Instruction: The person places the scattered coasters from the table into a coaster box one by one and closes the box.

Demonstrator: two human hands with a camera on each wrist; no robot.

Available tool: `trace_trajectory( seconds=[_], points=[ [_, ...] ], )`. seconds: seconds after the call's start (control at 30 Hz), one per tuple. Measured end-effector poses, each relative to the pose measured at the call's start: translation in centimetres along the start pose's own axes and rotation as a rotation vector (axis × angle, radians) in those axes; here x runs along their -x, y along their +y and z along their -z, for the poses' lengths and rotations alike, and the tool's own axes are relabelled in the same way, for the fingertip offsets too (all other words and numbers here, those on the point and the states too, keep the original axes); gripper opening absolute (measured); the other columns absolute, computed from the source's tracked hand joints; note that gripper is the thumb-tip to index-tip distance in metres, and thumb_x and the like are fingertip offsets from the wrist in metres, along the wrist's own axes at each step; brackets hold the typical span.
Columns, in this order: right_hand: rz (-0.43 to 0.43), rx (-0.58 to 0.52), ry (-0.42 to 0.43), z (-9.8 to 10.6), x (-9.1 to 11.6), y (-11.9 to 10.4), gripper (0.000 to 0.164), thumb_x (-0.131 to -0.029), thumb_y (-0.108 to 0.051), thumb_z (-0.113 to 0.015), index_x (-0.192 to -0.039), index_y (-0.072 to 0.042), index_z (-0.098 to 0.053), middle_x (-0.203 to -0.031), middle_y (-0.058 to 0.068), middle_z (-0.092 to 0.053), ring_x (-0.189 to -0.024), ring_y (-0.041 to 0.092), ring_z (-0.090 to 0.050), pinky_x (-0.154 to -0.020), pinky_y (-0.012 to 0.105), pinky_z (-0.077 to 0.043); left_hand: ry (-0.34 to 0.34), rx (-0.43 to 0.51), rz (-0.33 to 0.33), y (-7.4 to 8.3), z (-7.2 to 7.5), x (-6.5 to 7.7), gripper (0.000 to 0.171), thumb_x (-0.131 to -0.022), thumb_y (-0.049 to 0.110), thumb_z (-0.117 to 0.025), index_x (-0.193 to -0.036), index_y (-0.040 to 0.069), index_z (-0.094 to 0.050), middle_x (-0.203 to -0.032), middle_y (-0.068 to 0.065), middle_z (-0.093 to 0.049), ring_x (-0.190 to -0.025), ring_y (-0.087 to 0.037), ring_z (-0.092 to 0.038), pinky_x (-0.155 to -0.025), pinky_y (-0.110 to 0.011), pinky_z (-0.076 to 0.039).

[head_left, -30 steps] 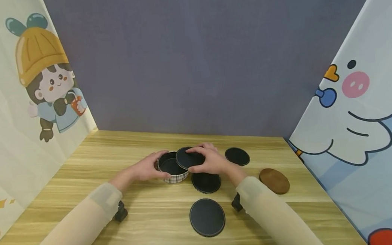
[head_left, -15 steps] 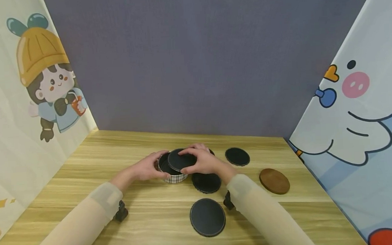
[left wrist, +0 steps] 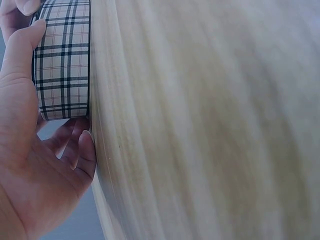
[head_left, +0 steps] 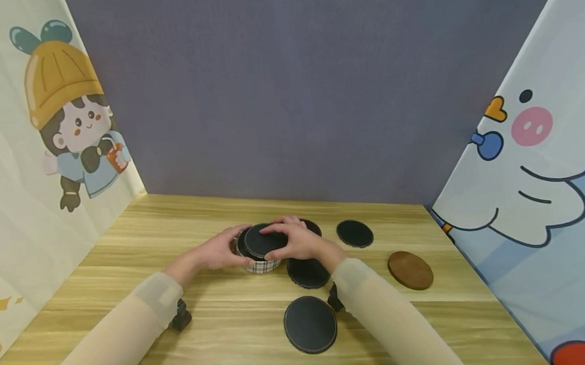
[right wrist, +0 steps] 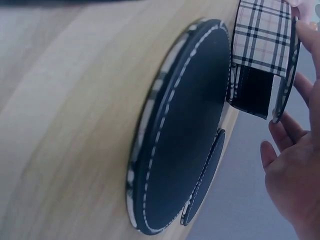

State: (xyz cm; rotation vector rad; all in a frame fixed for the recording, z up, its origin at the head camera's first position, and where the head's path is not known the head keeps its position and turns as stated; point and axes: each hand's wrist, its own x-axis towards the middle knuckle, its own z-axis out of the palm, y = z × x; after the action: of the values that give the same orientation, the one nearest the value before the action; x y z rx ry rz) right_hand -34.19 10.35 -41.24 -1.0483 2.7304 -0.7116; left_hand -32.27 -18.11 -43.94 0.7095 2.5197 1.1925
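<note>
A round plaid coaster holder (head_left: 261, 267) with a dark inside stands on the wooden table. My left hand (head_left: 221, 251) grips its left side, thumb at the near wall; in the left wrist view its fingers curve round the plaid wall (left wrist: 62, 60). My right hand (head_left: 300, 240) holds a black round coaster (head_left: 262, 242) by its edge, over the holder's open top. In the right wrist view this coaster shows edge-on along the holder's (right wrist: 262, 35) rim, beside a cut-out in the wall. Its right edge is hidden by my right fingers.
Black stitched coasters lie about the table (head_left: 221, 326): one in front (head_left: 310, 325), one right of the holder (head_left: 308, 272), one farther right (head_left: 354, 233). Another (head_left: 313, 226) is partly hidden behind my right hand. A brown round disc (head_left: 410, 270) lies at the right. A grey wall (head_left: 267, 94) stands behind.
My right hand has moved left with the coaster, bringing it from the holder's right rim to over its opening. My left hand and the holder have stayed in place.
</note>
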Motion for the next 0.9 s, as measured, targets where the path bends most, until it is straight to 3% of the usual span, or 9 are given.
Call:
trace_trajectory(
  seconds=[0.27,0.9],
  points=[
    [0.000,0.009,-0.025,-0.25,-0.54,0.10,0.068,-0.095,-0.052,-0.083,-0.157,-0.033,-0.062,-0.172,0.011,-0.043,-0.161,0.037,-0.032,-0.129,0.068,-0.026,-0.004,0.018,0.023,-0.01,0.06,0.18,0.111,-0.094,0.041,-0.089,-0.176,0.009,-0.022,-0.167,-0.026,-0.042,-0.139,-0.037,-0.062,-0.113,-0.050,-0.054],
    [0.019,-0.008,-0.032,-0.62,-0.74,-0.34,0.067,-0.096,-0.050,-0.083,-0.157,-0.030,-0.063,-0.171,0.009,-0.043,-0.162,0.036,-0.030,-0.130,0.070,-0.023,0.000,0.006,0.005,-0.22,0.01,0.06,0.109,-0.095,0.039,-0.088,-0.175,0.006,-0.021,-0.166,-0.028,-0.042,-0.136,-0.035,-0.063,-0.111,-0.050,-0.056]
  ],
)
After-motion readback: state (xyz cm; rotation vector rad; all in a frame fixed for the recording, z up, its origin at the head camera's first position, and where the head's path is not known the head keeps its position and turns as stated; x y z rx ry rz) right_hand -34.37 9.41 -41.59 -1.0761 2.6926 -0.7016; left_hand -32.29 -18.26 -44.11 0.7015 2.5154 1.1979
